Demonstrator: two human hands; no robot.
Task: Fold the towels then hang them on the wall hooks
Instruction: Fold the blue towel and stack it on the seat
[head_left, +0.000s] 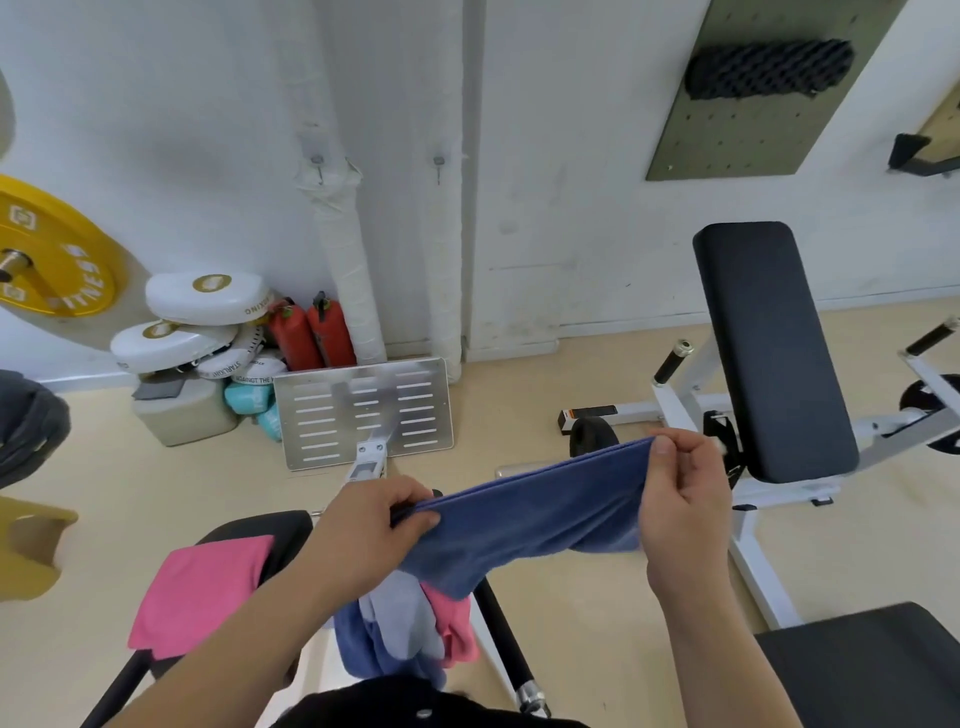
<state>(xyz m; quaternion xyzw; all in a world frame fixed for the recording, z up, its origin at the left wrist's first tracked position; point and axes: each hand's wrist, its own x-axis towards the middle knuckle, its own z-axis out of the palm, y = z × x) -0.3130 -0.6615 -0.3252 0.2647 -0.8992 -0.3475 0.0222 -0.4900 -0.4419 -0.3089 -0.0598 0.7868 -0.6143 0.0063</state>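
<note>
A yellow weight plate (49, 249) is seen at the far left against the white wall, with white padded mitts (208, 297) stacked on the floor just right of it and two red canisters (311, 335) leaning beside them. A slotted metal plate (363, 410) is propped on the floor below two small wall hooks (318, 165), which are fixed side by side, near each other, on the wall above. Lower left, a folded pink towel (200, 592) is laid flat on the dark padded surface (254, 525). Just right of it, a crumpled heap of towels (402, 631), blue, pale blue and pink, is seen hanging over the surface edge. The left hand (374, 525) is closed, with one end of a blue towel (524, 512) pinched between thumb and fingers. The blue towel is held in the air, doubled over and stretched between both hands, its lower part drooping towards the heap. Its other end is pinched by the right hand (685, 493), thumb against the top edge, held higher than the left. Further right, a black bench pad (769, 353) on a white frame is seen tilted towards the wall, and a dark pegboard (763, 88) carrying a black foam roll (769, 67) is mounted above it.
</note>
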